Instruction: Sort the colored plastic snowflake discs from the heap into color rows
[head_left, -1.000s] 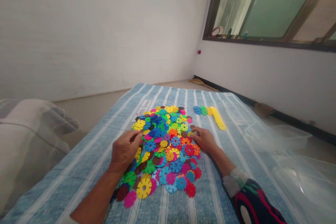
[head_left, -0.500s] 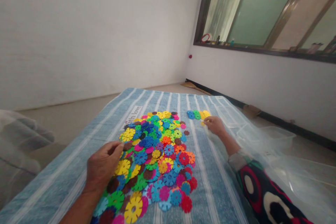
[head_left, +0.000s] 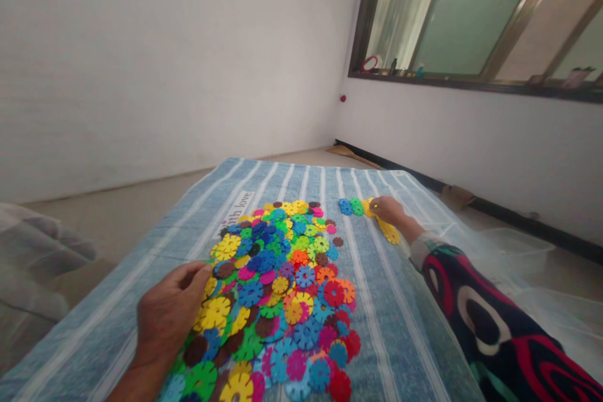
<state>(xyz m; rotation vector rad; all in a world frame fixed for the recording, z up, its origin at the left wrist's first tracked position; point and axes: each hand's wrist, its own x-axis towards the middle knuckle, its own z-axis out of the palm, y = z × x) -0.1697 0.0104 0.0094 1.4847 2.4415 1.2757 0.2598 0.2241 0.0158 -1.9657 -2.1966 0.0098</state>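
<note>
A heap of flat, notched plastic discs (head_left: 277,289) in many colours lies spread over a blue striped cloth (head_left: 400,326). My left hand (head_left: 167,317) rests on the heap's left edge, fingers loosely curled over yellow and brown discs. My right hand (head_left: 387,208) is stretched to the far right, fingers pinched at the near end of a row of yellow discs (head_left: 390,231). A blue disc (head_left: 345,206) and a green disc (head_left: 357,206) lie just left of that row. What the right fingers pinch is too small to name.
Clear plastic sheeting (head_left: 527,276) lies crumpled along the cloth's right side. A pale bundle of fabric (head_left: 32,264) sits at the left. White walls meet at the far corner, and a window sill (head_left: 424,75) with small objects runs along the right wall.
My right hand left the heap and reached far right to the yellow row. My left hand slid back along the heap's left edge. The view swung left.
</note>
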